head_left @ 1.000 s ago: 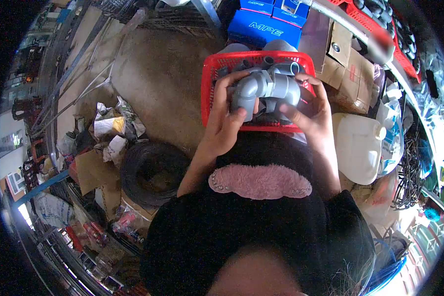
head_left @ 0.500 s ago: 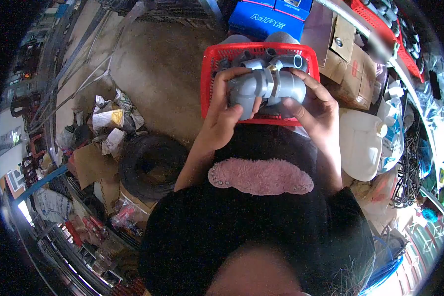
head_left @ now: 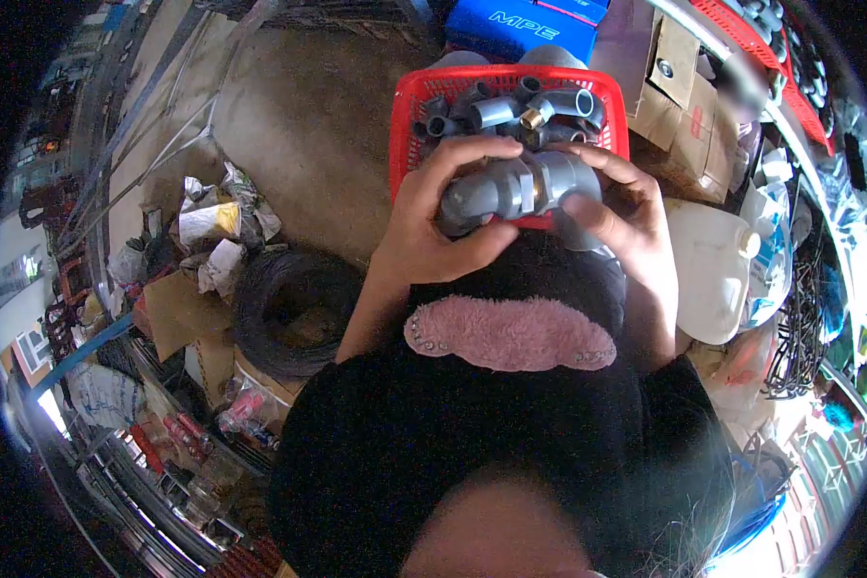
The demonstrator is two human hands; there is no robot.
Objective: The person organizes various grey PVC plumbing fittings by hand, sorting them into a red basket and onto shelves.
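My left hand (head_left: pixel 443 217) is wrapped round a grey elbow pipe fitting (head_left: pixel 480 196), thumb below and fingers above. Another grey elbow fitting (head_left: pixel 570 175) is in my right hand (head_left: pixel 626 214), its thumb pressed on the front. The two fittings are end to end, with a brass-coloured bit between their collars. Just beyond my hands, the red basket (head_left: pixel 511 75) holds several grey pipe fittings, and one (head_left: pixel 564 102) has a brass end.
Behind the basket is a blue MPE box (head_left: pixel 522 31). Cardboard boxes (head_left: pixel 689 135) and a white plastic jug (head_left: pixel 711 270) stand at the right. A black coil (head_left: pixel 294 313) and crumpled packaging (head_left: pixel 223 217) lie on the floor at the left.
Both hands have come down slightly towards my body with the fittings, which have turned. More of the basket's contents, including the brass-ended fitting, now shows.
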